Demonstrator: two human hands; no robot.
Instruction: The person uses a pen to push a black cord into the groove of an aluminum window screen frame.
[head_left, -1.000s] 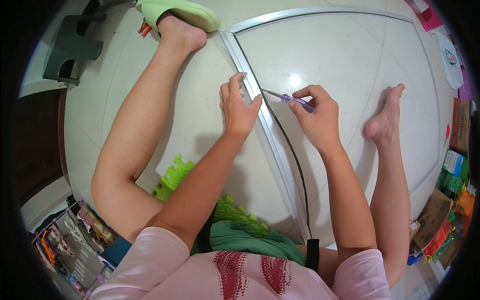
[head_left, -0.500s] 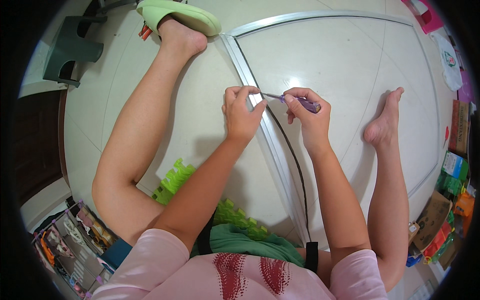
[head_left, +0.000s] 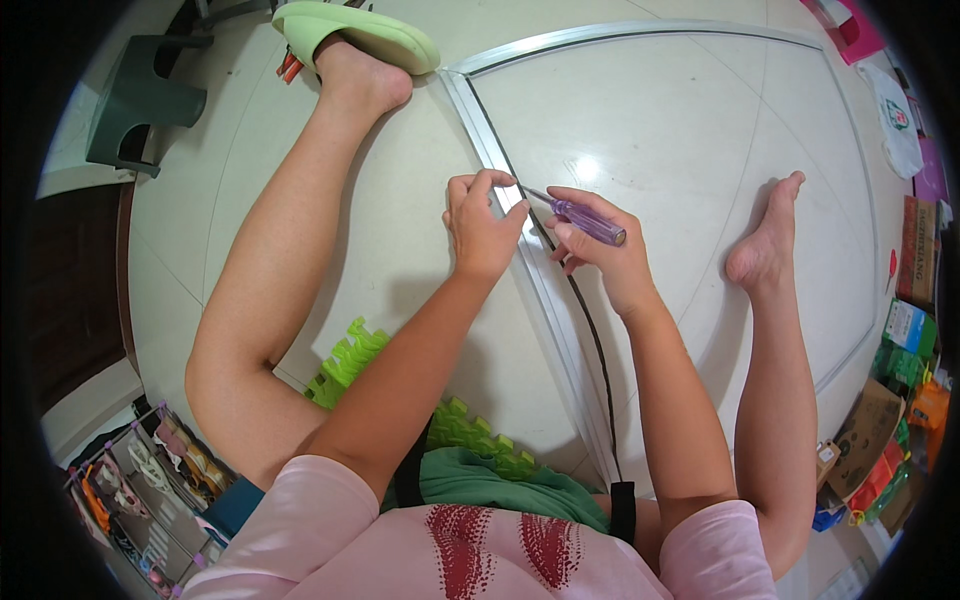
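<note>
A silver metal frame [head_left: 548, 290] lies on the floor between my legs. Along its inner edge runs a black rubber strip [head_left: 601, 355], seated against the upper rail and hanging loose in a curve nearer my body. My left hand [head_left: 482, 228] grips the rail, index finger and thumb bent over it close to the strip. In my right hand [head_left: 606, 250] is a screwdriver with a clear purple handle [head_left: 592, 222]. Its thin shaft points left, the tip at the strip beside my left index finger. The fingertips partly hide the contact point.
Green foam mat pieces [head_left: 470, 430] lie by my lap. A pale green slipper [head_left: 365, 38] is on my left foot. A dark stool [head_left: 150, 95] stands far left, a drying rack [head_left: 140, 490] lower left. Cartons [head_left: 865, 435] and bags line the right side.
My right hand has shifted slightly left, and the screwdriver handle has swung left and down, showing more of it. My left hand stays on the rail, almost unmoved.
</note>
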